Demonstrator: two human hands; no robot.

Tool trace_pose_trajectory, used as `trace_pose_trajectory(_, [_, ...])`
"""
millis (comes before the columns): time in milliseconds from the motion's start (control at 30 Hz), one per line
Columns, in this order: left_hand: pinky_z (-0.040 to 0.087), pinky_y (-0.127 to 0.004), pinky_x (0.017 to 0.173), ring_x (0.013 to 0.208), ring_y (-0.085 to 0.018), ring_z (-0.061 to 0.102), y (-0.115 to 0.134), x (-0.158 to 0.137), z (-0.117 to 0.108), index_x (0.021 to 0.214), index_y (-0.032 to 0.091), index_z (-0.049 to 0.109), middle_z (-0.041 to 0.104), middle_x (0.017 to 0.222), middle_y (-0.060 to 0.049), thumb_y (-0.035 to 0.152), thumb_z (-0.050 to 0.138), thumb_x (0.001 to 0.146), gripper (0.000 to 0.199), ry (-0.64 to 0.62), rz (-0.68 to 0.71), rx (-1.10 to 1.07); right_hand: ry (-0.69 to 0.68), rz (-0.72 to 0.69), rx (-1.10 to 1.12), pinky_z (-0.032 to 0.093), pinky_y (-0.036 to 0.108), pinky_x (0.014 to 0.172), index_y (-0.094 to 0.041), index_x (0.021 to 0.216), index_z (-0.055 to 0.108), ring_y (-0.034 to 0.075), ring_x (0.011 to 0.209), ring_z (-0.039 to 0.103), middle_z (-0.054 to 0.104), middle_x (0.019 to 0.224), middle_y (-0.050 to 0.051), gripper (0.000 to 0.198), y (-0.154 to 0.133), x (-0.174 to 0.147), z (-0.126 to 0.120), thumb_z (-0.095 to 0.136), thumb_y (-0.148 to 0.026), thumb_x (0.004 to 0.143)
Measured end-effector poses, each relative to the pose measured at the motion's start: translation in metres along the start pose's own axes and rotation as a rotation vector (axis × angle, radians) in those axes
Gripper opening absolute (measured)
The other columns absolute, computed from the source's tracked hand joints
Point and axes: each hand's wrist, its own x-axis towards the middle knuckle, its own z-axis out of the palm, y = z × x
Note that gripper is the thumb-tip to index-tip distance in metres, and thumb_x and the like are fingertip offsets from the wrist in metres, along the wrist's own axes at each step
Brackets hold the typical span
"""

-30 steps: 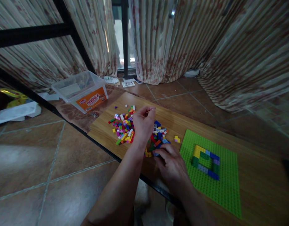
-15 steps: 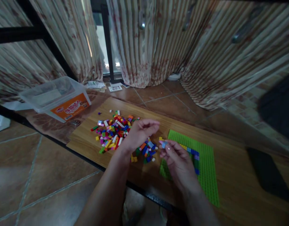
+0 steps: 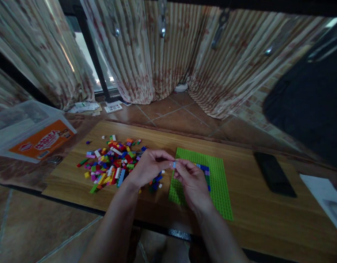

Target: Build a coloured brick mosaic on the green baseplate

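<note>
Both hands meet above the wooden surface (image 3: 256,215): left hand (image 3: 145,171) and right hand (image 3: 190,180) pinch one small brick (image 3: 174,164) between fingertips. Behind lie the green baseplate (image 3: 220,182) and brick pile (image 3: 110,164). Loosened fingers could drop it.

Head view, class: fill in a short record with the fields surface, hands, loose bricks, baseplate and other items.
surface: wooden table
hands: left hand and right hand meet above the table, pinching a small light-blue brick between them
loose bricks: brick pile left of the hands
baseplate: green baseplate under the right hand, partly built wall on it
other items: plastic tub far left, black phone right
</note>
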Motion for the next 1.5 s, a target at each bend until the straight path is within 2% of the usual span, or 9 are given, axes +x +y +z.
trace_pose_trajectory(167, [0.046, -0.022, 0.062, 0.063, -0.012, 0.060, -0.002, 0.003, 0.006, 0.070, 0.015, 0.074, 0.070, 0.067, -0.001, 0.022, 0.070, 0.071, 0.008, 0.062, 0.020, 0.132, 0.115, -0.168, -0.225, 0.048, 0.027, 0.062, -0.019, 0.079, 0.067, 0.012, 0.061, 0.055, 0.064, 0.067, -0.001, 0.024, -0.009, 0.007, -0.014, 0.073, -0.040, 0.071])
trace_pose_trajectory(300, [0.043, -0.022, 0.060, 0.061, -0.011, 0.058, -0.008, 0.005, 0.002, 0.069, 0.016, 0.072, 0.069, 0.065, 0.000, 0.019, 0.064, 0.073, 0.009, 0.060, 0.028, 0.269, 0.229, -0.152, -0.311, 0.051, 0.029, 0.065, -0.018, 0.082, 0.067, 0.014, 0.067, 0.061, 0.068, 0.073, 0.001, 0.025, -0.025, 0.015, -0.045, 0.074, -0.039, 0.069])
trace_pose_trajectory(367, [0.042, -0.022, 0.060, 0.061, -0.012, 0.059, -0.010, 0.005, -0.001, 0.069, 0.016, 0.072, 0.069, 0.064, 0.001, 0.019, 0.062, 0.073, 0.011, 0.065, 0.032, 0.361, 0.299, -0.133, -0.304, 0.051, 0.029, 0.063, -0.018, 0.078, 0.066, 0.014, 0.065, 0.062, 0.067, 0.071, 0.001, 0.028, -0.031, 0.019, -0.063, 0.078, -0.038, 0.063])
trace_pose_trajectory(500, [0.044, -0.023, 0.061, 0.064, -0.013, 0.062, -0.013, 0.006, -0.006, 0.073, 0.017, 0.071, 0.071, 0.069, 0.000, 0.019, 0.058, 0.076, 0.014, 0.086, 0.049, 0.443, 0.259, -0.085, -0.409, 0.052, 0.031, 0.060, -0.017, 0.078, 0.064, 0.017, 0.062, 0.064, 0.068, 0.070, 0.002, 0.034, -0.035, 0.023, -0.089, 0.080, -0.040, 0.058])
trace_pose_trajectory(667, [0.048, -0.025, 0.067, 0.070, -0.015, 0.066, -0.015, 0.009, -0.006, 0.079, 0.017, 0.072, 0.073, 0.075, -0.002, 0.021, 0.055, 0.080, 0.017, 0.141, 0.077, 0.490, 0.236, -0.139, -0.706, 0.049, 0.030, 0.057, -0.018, 0.077, 0.065, 0.018, 0.060, 0.065, 0.069, 0.068, 0.004, 0.028, -0.038, 0.021, -0.106, 0.077, -0.039, 0.062])
trace_pose_trajectory(933, [0.049, -0.024, 0.067, 0.070, -0.016, 0.067, -0.017, 0.011, -0.002, 0.081, 0.018, 0.072, 0.073, 0.076, -0.002, 0.022, 0.053, 0.083, 0.020, 0.146, 0.153, 0.526, 0.031, -0.277, -1.003, 0.051, 0.031, 0.061, -0.021, 0.075, 0.065, 0.017, 0.062, 0.065, 0.069, 0.069, 0.002, 0.008, -0.025, 0.021, -0.110, 0.064, -0.026, 0.069])
trace_pose_trajectory(1200, [0.048, -0.025, 0.067, 0.070, -0.016, 0.067, -0.018, 0.012, -0.002, 0.081, 0.017, 0.072, 0.073, 0.076, -0.003, 0.022, 0.052, 0.085, 0.020, 0.146, 0.153, 0.562, -0.018, -0.310, -1.089, 0.052, 0.031, 0.066, -0.021, 0.077, 0.066, 0.017, 0.066, 0.065, 0.068, 0.073, 0.001, 0.010, -0.024, 0.021, -0.110, 0.060, -0.019, 0.069])
trace_pose_trajectory(1500, [0.048, -0.024, 0.063, 0.069, -0.016, 0.067, -0.016, 0.011, -0.001, 0.078, 0.018, 0.071, 0.073, 0.073, -0.002, 0.021, 0.053, 0.084, 0.019, 0.141, 0.150, 0.584, -0.002, -0.323, -1.115, 0.051, 0.029, 0.065, -0.020, 0.077, 0.066, 0.016, 0.066, 0.064, 0.066, 0.076, 0.001, 0.011, -0.020, 0.023, -0.106, 0.058, -0.016, 0.070])
